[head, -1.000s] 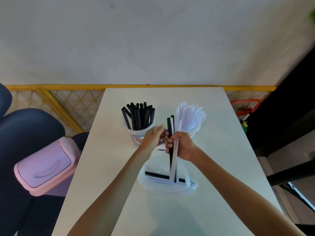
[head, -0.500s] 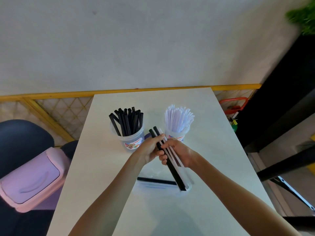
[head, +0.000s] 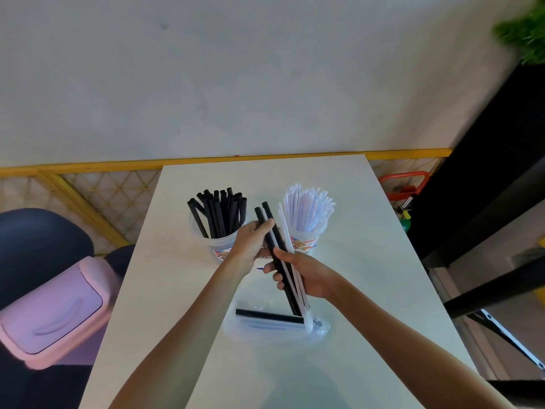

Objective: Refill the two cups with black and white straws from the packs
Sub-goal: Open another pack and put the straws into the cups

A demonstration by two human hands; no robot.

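Your right grip [head: 306,276] is curled round a mixed bundle [head: 292,302] of straws at centre frame, its long axis leaning up-left. Your left grip [head: 250,246] pinches the black straws [head: 261,215] near their tops. The black-straw cup [head: 212,246] stands just left of that grip, the white-straw cup [head: 306,240] to the right.

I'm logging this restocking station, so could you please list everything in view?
table: one, white, centre.
black straw cup: one, clear, full of black straws, far left of the table.
white straw cup: one, clear, full of white straws, right of it.
held straws: two black plus a few white, tilted between both hands.
pack: one, clear plastic, lying nearer the person, straws inside.
bin: one, pink, left of the table.
chair: one, dark, behind the bin.
left hand: grips the held straws' upper part.
right hand: grips their lower part.
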